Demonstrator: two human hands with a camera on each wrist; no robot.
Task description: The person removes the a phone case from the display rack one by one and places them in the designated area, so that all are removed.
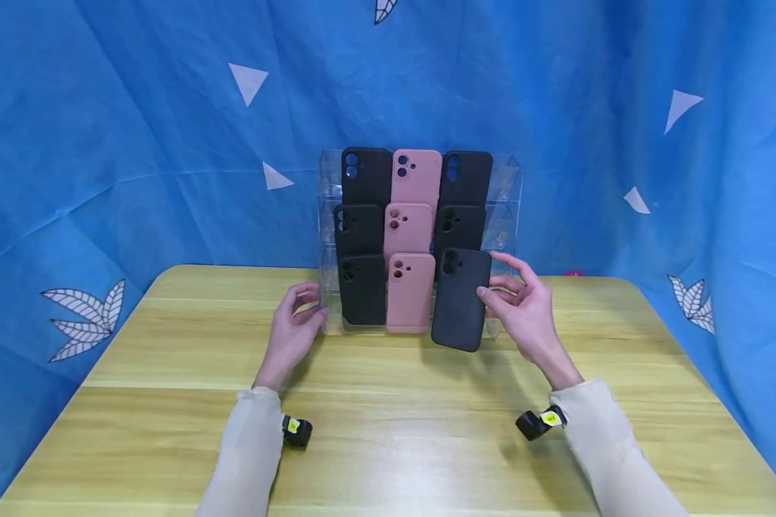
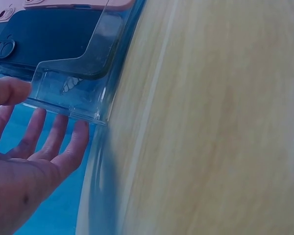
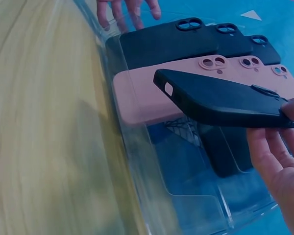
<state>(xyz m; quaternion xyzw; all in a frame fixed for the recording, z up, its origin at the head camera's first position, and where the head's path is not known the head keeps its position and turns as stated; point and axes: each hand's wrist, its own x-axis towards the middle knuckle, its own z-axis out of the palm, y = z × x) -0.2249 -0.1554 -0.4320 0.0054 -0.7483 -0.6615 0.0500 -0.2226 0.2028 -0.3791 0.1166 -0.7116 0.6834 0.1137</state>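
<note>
A clear acrylic display rack (image 1: pixel 506 215) stands on the table, with black and pink phone cases in three tiers. My right hand (image 1: pixel 520 305) pinches a black phone case (image 1: pixel 460 301) by its right edge, thumb on the near face. This case tilts in front of the lowest tier's right side; in the right wrist view, the held case (image 3: pixel 220 100) is lifted off the rack, above a pink phone case (image 3: pixel 147 93). At the rack's left side, my left hand (image 1: pixel 295 327) has its fingers spread loosely against the clear side wall (image 2: pixel 68 95), as the left wrist view shows.
A lower-tier black case (image 1: pixel 363 291) and pink case (image 1: pixel 410 291) stand left of the held one. The wooden table (image 1: pixel 388 431) extends in front of the rack. Behind it hangs a blue patterned curtain (image 1: pixel 168 143). A small black camera is on each wrist.
</note>
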